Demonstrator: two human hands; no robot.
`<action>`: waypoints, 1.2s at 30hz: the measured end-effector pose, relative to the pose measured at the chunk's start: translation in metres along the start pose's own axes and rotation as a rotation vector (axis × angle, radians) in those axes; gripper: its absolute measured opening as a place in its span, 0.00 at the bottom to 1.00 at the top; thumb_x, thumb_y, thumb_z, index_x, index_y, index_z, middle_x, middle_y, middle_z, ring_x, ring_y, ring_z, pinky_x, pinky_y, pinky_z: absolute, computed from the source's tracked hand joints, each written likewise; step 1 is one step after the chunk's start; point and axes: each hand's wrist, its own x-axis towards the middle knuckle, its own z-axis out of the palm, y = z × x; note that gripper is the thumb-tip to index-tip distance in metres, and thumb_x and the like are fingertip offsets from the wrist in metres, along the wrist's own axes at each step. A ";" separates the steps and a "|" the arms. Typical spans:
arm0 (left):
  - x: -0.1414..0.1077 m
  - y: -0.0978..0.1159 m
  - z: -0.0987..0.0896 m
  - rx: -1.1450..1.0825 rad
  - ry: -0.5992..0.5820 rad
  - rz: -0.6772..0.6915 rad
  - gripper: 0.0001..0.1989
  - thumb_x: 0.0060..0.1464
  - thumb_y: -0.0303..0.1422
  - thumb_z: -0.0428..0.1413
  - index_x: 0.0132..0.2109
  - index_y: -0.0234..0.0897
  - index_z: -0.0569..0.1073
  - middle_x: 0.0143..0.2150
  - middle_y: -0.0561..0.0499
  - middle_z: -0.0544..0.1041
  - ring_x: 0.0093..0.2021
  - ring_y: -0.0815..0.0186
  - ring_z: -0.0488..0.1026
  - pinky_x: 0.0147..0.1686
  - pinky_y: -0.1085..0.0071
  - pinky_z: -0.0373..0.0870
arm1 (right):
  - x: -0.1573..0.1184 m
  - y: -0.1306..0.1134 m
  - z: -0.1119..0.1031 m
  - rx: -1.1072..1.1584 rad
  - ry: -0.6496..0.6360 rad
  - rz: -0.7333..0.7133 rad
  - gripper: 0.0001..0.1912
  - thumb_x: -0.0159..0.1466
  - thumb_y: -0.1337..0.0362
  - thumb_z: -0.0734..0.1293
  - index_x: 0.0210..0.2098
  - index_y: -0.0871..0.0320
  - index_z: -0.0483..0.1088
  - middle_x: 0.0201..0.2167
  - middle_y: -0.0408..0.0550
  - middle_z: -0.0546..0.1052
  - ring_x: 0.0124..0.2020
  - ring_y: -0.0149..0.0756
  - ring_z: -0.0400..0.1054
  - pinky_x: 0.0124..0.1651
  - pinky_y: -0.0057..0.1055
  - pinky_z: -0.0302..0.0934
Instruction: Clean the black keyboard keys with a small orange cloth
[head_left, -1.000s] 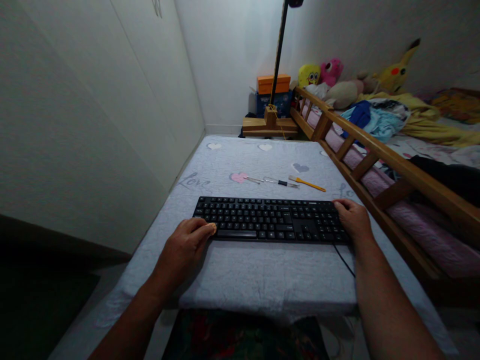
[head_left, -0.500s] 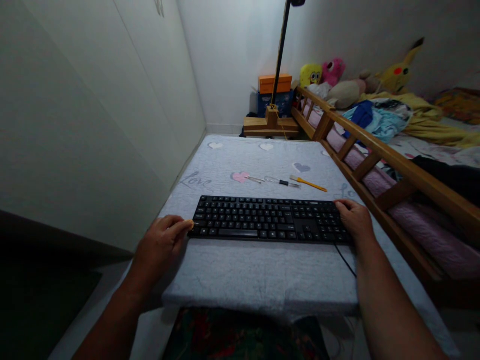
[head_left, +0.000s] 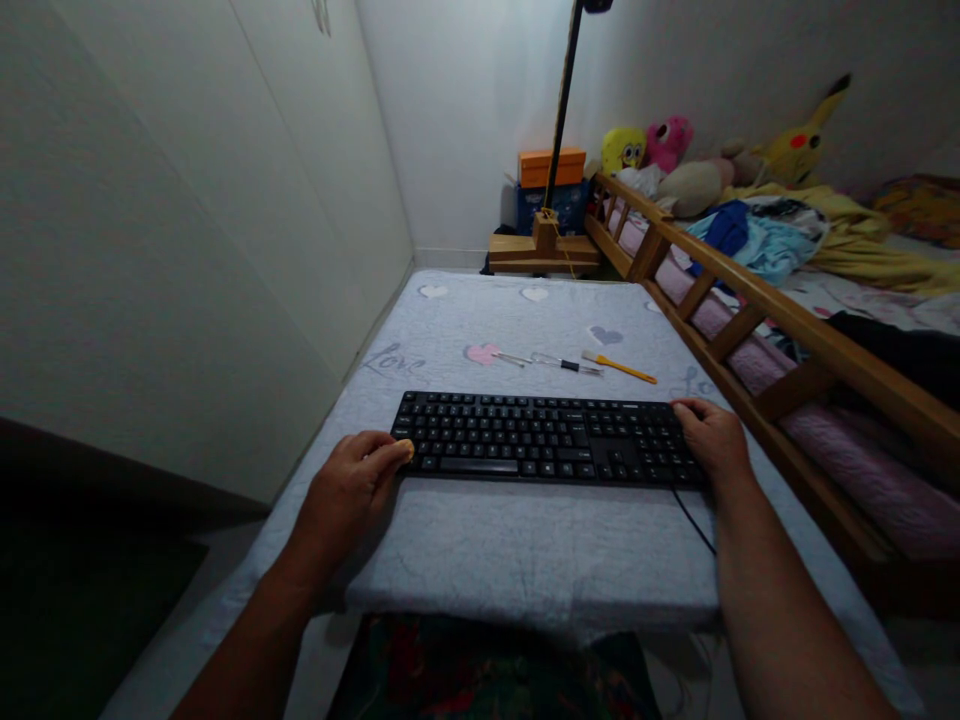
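Note:
A black full-size keyboard (head_left: 510,437) lies across the cloth-covered table in front of me. My left hand (head_left: 358,490) is closed at the keyboard's left end, its thumb over the lower left corner keys. The thumb tip looks yellowish; I cannot tell whether that is the nail or some small thing. At the opposite end, my right hand (head_left: 712,440) grips the right edge, thumb near the top corner and the other fingers mostly hidden. A thin black cable (head_left: 691,520) runs from the keyboard's front edge toward my right forearm.
Beyond the keyboard lie a yellow-handled brush (head_left: 622,368), a wire tool with a black grip (head_left: 568,365) and thin tweezers-like sticks (head_left: 513,359). A wooden bed rail (head_left: 750,290) borders the table on the right; a white cabinet (head_left: 225,220) stands left.
My left hand has moved right, from the keyboard's left edge to over its corner keys. My right hand and the keyboard have barely moved.

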 end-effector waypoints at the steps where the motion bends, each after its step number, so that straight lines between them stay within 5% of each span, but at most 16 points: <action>1: -0.001 -0.005 -0.002 0.025 -0.004 -0.013 0.13 0.62 0.35 0.50 0.43 0.41 0.80 0.42 0.46 0.78 0.42 0.57 0.73 0.44 0.61 0.72 | 0.000 0.000 0.000 -0.002 -0.001 0.000 0.16 0.51 0.53 0.64 0.29 0.56 0.79 0.28 0.49 0.81 0.35 0.46 0.73 0.39 0.37 0.64; 7: 0.006 -0.009 -0.008 0.112 0.021 -0.040 0.13 0.63 0.34 0.50 0.43 0.39 0.80 0.40 0.45 0.78 0.40 0.56 0.72 0.42 0.60 0.71 | 0.000 0.000 0.000 -0.020 -0.015 0.012 0.17 0.51 0.54 0.63 0.29 0.56 0.79 0.28 0.49 0.81 0.35 0.46 0.73 0.39 0.37 0.64; 15: 0.040 0.079 0.026 -0.139 -0.030 0.208 0.10 0.64 0.28 0.52 0.45 0.39 0.78 0.41 0.46 0.77 0.42 0.62 0.71 0.42 0.65 0.71 | 0.001 0.001 0.000 -0.028 -0.018 0.011 0.19 0.51 0.53 0.63 0.30 0.58 0.80 0.29 0.51 0.81 0.35 0.47 0.73 0.39 0.37 0.64; 19: 0.052 0.100 0.041 -0.156 -0.099 0.232 0.09 0.64 0.27 0.53 0.44 0.38 0.78 0.41 0.46 0.77 0.41 0.62 0.70 0.41 0.65 0.71 | 0.002 0.003 0.001 -0.012 -0.010 -0.003 0.18 0.51 0.53 0.63 0.30 0.57 0.80 0.29 0.51 0.81 0.35 0.47 0.73 0.40 0.37 0.64; 27: 0.047 0.098 0.048 -0.096 -0.158 0.220 0.09 0.64 0.26 0.53 0.43 0.38 0.78 0.40 0.47 0.76 0.41 0.62 0.69 0.41 0.66 0.70 | 0.001 0.004 0.001 0.004 0.004 -0.027 0.18 0.52 0.52 0.63 0.30 0.57 0.80 0.29 0.50 0.82 0.34 0.45 0.73 0.39 0.36 0.64; 36: 0.036 0.063 0.035 -0.027 -0.074 0.161 0.11 0.64 0.27 0.51 0.44 0.39 0.78 0.41 0.47 0.76 0.41 0.61 0.70 0.41 0.65 0.71 | -0.001 -0.001 0.000 -0.002 -0.019 0.016 0.19 0.51 0.53 0.62 0.30 0.57 0.79 0.30 0.51 0.82 0.36 0.47 0.74 0.41 0.38 0.64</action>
